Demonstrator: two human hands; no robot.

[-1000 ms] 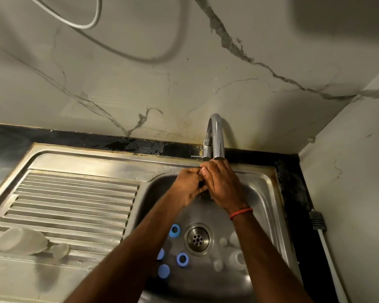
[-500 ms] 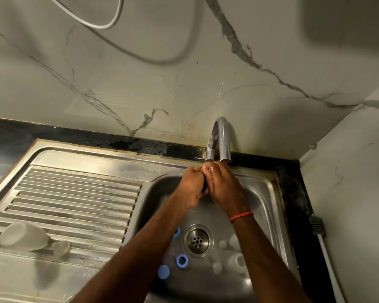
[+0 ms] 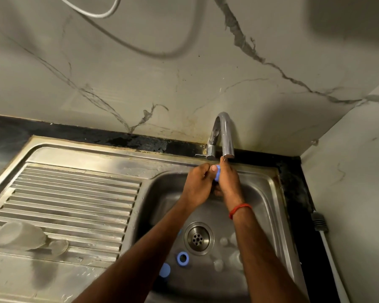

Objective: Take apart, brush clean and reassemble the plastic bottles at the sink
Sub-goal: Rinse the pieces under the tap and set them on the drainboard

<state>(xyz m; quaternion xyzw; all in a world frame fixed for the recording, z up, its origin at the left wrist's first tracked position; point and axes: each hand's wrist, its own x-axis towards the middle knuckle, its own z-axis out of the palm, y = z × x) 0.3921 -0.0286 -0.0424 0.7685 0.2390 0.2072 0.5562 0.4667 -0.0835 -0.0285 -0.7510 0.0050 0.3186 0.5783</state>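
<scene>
Blue piece (image 3: 217, 173) pinched between left hand (image 3: 197, 183) and right hand (image 3: 228, 181).

Bottle (image 3: 20, 236) on drainboard (image 3: 74, 193) left of basin (image 3: 268, 193), ring (image 3: 182, 259) beside drain (image 3: 198, 238), cap (image 3: 217, 176) below tap (image 3: 226, 132)

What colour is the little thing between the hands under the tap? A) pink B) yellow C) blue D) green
C: the piece between the left hand and the right hand, just under the tap, is blue.
</scene>
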